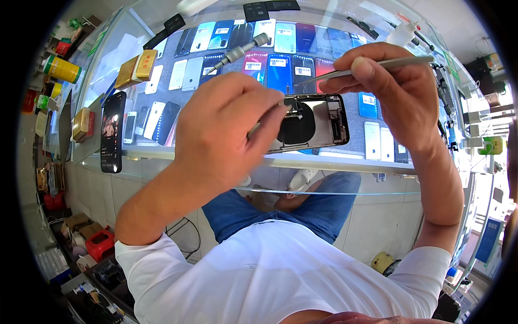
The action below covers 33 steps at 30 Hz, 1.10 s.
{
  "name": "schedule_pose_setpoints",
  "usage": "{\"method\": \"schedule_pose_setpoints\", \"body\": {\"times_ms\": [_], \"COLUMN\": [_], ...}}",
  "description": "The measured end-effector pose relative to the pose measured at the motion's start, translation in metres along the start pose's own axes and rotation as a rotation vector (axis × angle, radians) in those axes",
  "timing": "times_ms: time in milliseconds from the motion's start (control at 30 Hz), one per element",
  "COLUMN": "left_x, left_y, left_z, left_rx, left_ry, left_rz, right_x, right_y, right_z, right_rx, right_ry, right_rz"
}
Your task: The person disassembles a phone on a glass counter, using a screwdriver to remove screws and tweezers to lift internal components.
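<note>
Your left hand (224,127) sits at centre frame, closed around a precision screwdriver (240,52) whose knurled metal handle rises toward the upper middle of the frame. Its tip is hidden behind your fingers, near the left end of the opened phone (313,121).

Your right hand (396,89), in the upper right of the frame, is pinched narrow on metal tweezers (345,70). They slant down-left, tips above the phone's upper edge.

The opened phone lies at centre frame on the glass worktop (345,162), just right of your left hand. Its long axis runs nearly left to right across the frame, slightly tilted. Its open inside faces up at you, showing a dark round coil pad at left centre and a board strip toward the right end. I cannot tell which end is the top of the phone.

Recommendations, as judgement only:
- Keep the driver upright over the screw; a leaning tip risks slipping.
- Use light pressure and let the tip seat first.
- Hold the tweezers steady and clear of the coil pad.
- Brace the phone so it does not slide on the glass.

A finished dark phone (113,132) lies at left on the worktop, with rows of phone back covers (280,70) displayed beneath the glass.
</note>
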State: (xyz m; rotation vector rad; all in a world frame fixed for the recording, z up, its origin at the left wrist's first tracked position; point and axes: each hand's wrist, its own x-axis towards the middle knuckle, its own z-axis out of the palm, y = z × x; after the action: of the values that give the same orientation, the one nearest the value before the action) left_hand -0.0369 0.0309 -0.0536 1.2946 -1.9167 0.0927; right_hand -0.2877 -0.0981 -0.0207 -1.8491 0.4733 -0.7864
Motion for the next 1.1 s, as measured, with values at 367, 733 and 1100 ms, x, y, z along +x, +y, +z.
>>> {"method": "schedule_pose_setpoints", "body": {"times_ms": [367, 733, 1100], "left_x": [0.003, 0.003, 0.005], "left_y": [0.01, 0.009, 0.011], "left_z": [-0.005, -0.003, -0.003], "left_rx": [0.034, 0.056, 0.089], "left_ry": [-0.225, -0.29, -0.314], "left_rz": [0.075, 0.132, 0.154], "right_x": [0.01, 0.015, 0.02], "right_y": [0.017, 0.011, 0.007], "right_z": [-0.013, -0.014, -0.01], "right_rx": [0.089, 0.039, -0.05], "right_ry": [-0.04, -0.069, -0.086], "right_rz": [0.173, 0.301, 0.335]}}
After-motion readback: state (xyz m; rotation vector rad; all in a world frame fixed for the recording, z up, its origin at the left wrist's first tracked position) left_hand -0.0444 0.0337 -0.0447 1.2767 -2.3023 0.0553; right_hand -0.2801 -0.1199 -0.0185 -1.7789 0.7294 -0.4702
